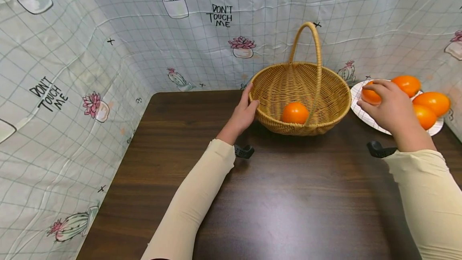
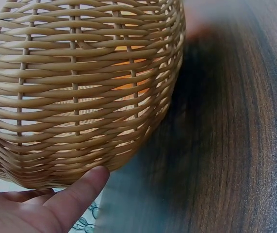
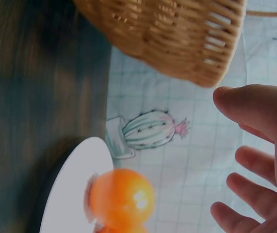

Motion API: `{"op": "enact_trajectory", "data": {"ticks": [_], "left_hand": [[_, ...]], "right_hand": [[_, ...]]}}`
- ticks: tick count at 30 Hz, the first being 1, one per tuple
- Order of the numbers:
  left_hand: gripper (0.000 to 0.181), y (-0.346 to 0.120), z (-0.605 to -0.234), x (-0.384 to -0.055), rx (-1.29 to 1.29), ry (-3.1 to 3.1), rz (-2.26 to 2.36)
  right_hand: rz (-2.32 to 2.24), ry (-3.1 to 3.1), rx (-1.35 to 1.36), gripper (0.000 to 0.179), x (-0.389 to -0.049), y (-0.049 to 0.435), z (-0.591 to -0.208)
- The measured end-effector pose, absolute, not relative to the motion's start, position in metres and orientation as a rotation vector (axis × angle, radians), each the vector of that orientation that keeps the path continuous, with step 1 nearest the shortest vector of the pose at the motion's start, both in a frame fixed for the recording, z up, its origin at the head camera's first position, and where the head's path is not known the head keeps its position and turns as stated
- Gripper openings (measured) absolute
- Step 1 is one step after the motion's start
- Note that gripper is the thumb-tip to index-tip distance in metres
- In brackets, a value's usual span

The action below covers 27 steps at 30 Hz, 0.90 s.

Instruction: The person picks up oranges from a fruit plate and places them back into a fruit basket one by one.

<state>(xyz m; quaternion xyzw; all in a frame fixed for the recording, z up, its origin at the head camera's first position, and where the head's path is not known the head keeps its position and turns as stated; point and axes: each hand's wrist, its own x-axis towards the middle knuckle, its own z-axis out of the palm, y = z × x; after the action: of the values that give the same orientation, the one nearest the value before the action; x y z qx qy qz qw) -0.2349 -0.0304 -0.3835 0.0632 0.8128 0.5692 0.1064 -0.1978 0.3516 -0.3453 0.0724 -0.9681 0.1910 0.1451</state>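
Observation:
A wicker basket (image 1: 276,79) with an arched handle stands toward the back of the table, and one orange (image 1: 295,113) lies inside it. My left hand (image 1: 241,113) rests against the basket's left side; in the left wrist view its straight thumb (image 2: 82,194) touches the woven wall. On the right, my right hand (image 1: 391,105) hovers over a white plate (image 1: 365,116) that carries several oranges (image 1: 432,103). Its thumb and fingers are spread near the leftmost orange (image 1: 369,96). In the right wrist view nothing lies between them, and an orange (image 3: 122,199) sits apart below.
The dark wooden table (image 1: 288,196) runs toward me. Behind it and along both sides hangs a white gridded cloth (image 1: 144,43) printed with cacti. A black wrist mount (image 1: 244,151) shows at the left cuff, another black mount (image 1: 380,149) at the right.

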Motion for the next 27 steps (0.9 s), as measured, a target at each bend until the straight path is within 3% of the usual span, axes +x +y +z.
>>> {"op": "enact_trajectory", "data": {"ticks": [8,27], "left_hand": [[0.06,-0.031,-0.383,-0.235,0.194,2.396,1.675],[0.06,-0.032,-0.386,-0.236,0.213,2.4,1.684]], "right_hand": [[0.553,-2.868,0.125,0.061,-0.192,0.367,-0.35],[0.496,-2.905,-0.017,0.058,-0.185,0.398,-0.363]]}}
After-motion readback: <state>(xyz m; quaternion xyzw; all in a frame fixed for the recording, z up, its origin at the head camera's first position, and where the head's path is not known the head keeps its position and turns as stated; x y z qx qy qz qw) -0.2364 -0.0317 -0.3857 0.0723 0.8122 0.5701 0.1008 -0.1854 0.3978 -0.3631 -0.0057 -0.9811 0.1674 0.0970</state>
